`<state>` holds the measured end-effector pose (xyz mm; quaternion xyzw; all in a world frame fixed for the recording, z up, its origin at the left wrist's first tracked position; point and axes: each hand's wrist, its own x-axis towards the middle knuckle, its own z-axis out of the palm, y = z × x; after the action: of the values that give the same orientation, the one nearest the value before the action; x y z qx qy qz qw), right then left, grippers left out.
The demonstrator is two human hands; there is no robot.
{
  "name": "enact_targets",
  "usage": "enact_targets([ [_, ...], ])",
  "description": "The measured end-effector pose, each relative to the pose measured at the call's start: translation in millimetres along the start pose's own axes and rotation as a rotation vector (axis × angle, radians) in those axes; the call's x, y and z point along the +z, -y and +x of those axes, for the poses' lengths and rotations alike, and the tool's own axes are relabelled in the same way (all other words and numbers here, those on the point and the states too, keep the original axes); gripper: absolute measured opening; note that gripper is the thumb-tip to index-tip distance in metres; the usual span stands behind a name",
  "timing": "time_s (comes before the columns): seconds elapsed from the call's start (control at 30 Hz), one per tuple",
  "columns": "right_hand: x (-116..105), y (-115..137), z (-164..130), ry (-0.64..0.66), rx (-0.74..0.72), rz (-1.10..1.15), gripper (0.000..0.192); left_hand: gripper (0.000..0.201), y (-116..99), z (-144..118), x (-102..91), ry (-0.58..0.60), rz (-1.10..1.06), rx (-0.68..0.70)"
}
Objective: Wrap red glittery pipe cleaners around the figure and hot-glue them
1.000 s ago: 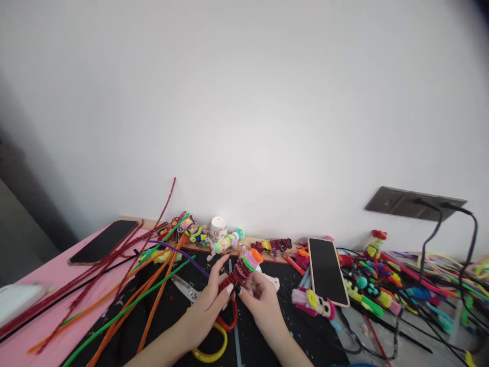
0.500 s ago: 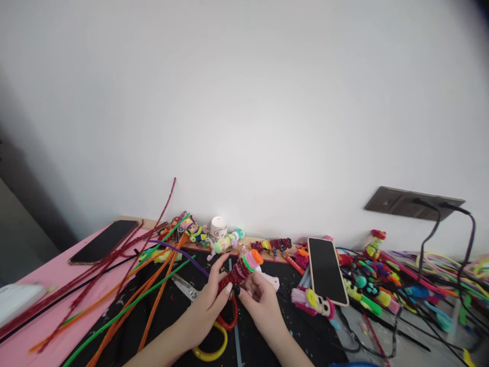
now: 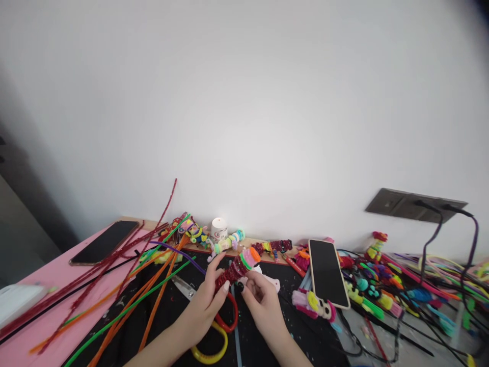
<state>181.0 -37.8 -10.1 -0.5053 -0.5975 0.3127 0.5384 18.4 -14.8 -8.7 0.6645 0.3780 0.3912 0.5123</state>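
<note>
Red pipe-cleaner figure, lower centre: we see its long axis rise rightward, left hand pinching its lower end, right hand curled just below.

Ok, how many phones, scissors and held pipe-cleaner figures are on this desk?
Smartphones: 2, one on the pink mat, one right of the hands.
Scissors: 1, under the hands.
Pipe-cleaner figure in hand: 1, held by left hand and right hand.
Total: 4
</note>
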Motion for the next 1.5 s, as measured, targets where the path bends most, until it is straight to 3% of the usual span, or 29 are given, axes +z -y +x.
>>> enact_targets([
  [0.1,-1.7,-4.8,0.5,-0.07,0.008,-0.03,0.02,0.056,-4.8,0.6,-2.9,-0.044,0.011,-0.004],
  [0.3,-2.9,-3.5,-0.2,-0.129,0.028,-0.028,0.017,0.055,-11.8,1.1,-5.9,-0.092,-0.004,-0.017],
  [0.97,-5.6,-4.4,-10.8,0.083,-0.012,-0.02,0.021,0.055,-8.2,1.5,-5.2,-0.1,-0.003,-0.016],
  [1.23,-9.2,2.8,-7.9,0.067,-0.028,0.348,0.016,0.055,-10.6,2.3,-5.5,-0.102,-0.007,-0.02],
  [1.5,-4.8,-3.6,-8.5,0.042,0.01,0.157,0.015,0.057,-7.3,3.3,-5.1,-0.124,-0.034,-0.017],
])
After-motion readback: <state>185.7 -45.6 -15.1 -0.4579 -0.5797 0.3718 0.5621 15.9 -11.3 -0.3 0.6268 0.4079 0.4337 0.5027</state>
